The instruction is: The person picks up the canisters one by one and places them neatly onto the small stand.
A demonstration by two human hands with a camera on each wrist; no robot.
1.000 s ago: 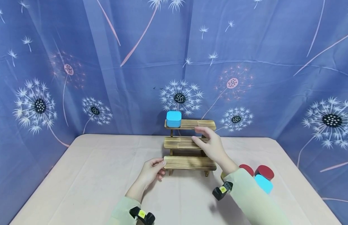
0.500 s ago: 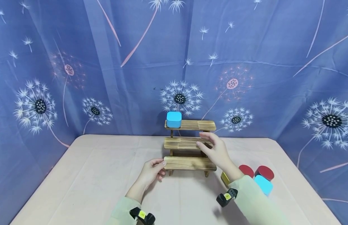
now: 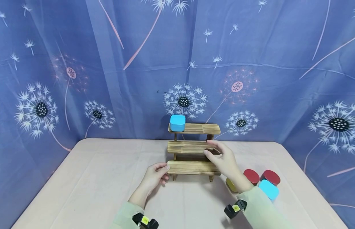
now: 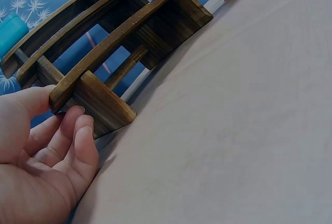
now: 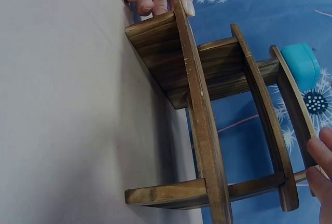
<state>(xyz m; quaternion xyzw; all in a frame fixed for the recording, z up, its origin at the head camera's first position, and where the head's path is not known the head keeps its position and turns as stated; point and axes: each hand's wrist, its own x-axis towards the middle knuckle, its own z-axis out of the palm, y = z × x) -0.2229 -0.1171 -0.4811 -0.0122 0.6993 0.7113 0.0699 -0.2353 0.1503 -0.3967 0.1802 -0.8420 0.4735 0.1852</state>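
The stepped shelf (image 3: 193, 148) by the left hand (image 3: 155, 175) is showing rough, dark-stained matt wood with visible grain. The worktop (image 3: 94, 178) under both hands is wearing smooth matt cloth. Right of the right hand (image 3: 225, 160), the blue block (image 3: 269, 189) is looking like smooth plastic.

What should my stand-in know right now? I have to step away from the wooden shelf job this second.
Left hand: grip on the left end of the three-tier wooden step shelf's bottom board, thumb on top.
Right hand: open, empty, at the middle tier's right end.
Done: one light blue rounded square block sits on the top tier, left end.
Left, it seems: two red round blocks, a second light blue block and a yellow block lie on the pink-covered table to the shelf's right.
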